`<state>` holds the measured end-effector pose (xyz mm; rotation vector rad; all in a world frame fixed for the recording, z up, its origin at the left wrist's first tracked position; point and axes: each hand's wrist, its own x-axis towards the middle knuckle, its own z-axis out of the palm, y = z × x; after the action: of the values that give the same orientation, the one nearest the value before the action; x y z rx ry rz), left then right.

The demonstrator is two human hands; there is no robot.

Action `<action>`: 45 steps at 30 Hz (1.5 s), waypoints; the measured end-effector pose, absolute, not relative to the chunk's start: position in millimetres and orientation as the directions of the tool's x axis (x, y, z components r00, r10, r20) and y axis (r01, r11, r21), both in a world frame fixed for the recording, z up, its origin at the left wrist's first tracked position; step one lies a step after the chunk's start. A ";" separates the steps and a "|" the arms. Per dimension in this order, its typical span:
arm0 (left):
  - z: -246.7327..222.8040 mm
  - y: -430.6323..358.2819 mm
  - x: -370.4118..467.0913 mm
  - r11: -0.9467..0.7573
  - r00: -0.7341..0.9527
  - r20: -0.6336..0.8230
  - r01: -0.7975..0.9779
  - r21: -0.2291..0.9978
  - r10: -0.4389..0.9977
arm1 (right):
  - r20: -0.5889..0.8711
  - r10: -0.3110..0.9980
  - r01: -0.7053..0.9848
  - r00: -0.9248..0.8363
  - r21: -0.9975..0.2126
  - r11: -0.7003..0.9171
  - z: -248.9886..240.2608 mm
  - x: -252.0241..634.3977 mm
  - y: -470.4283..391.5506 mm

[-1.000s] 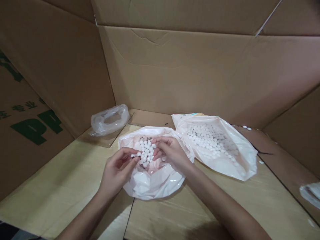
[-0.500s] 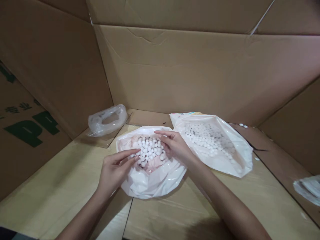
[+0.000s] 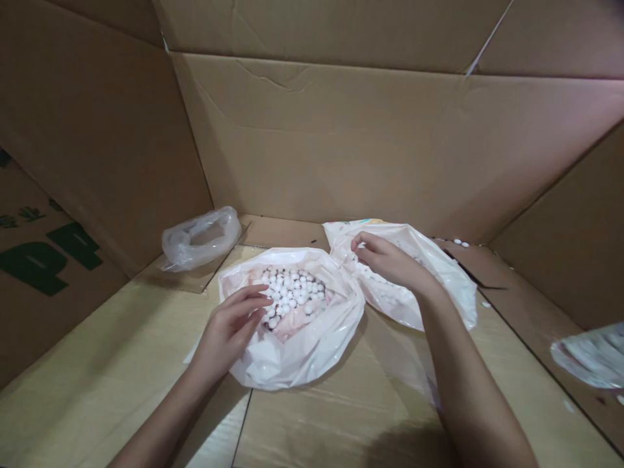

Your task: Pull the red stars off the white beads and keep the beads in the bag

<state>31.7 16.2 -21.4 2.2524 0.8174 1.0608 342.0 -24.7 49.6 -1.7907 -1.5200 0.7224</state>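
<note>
Small white balls (image 3: 292, 288) lie in an open white plastic bag (image 3: 302, 357) at the centre. My left hand (image 3: 234, 328) is at this bag's left side, fingers apart over the edge of the balls, with nothing visible between them. Behind and to the right lies a second white bag (image 3: 453, 286), also with white balls inside. Over its left part is my right hand (image 3: 385, 257), with thumb and fingers curled together; whether they hold anything is too small to tell. My right forearm covers part of that bag.
A clear plastic bag (image 3: 199, 240) lies at the back left. More clear plastic (image 3: 592, 356) is at the right edge. Cardboard walls (image 3: 331, 136) enclose the wooden table (image 3: 97, 364) at the back and sides. A few loose white pieces (image 3: 461, 243) lie at the back right.
My right hand has moved right from the centre bag to over the second bag. My left hand's fingers have spread apart. The view has shifted slightly.
</note>
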 end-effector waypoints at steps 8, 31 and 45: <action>-23.3 16.4 27.0 -0.666 0.495 0.474 0.348 0.660 0.728 | -0.197 0.872 0.809 0.448 -0.326 -0.489 17.6 378.7 -10.5; -12.7 14.3 20.4 -0.481 0.187 0.444 0.375 0.792 0.876 | -0.205 0.954 0.929 -0.220 -0.342 0.141 25.1 267.6 -29.8; -13.9 22.5 13.7 -0.442 0.153 0.415 0.329 0.835 0.897 | 0.155 0.988 0.736 0.019 -0.671 0.091 61.9 339.2 -98.4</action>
<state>13.7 22.5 -13.9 1.8612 1.1654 1.2804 339.2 -98.4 61.9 -1.6976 -1.7708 0.5360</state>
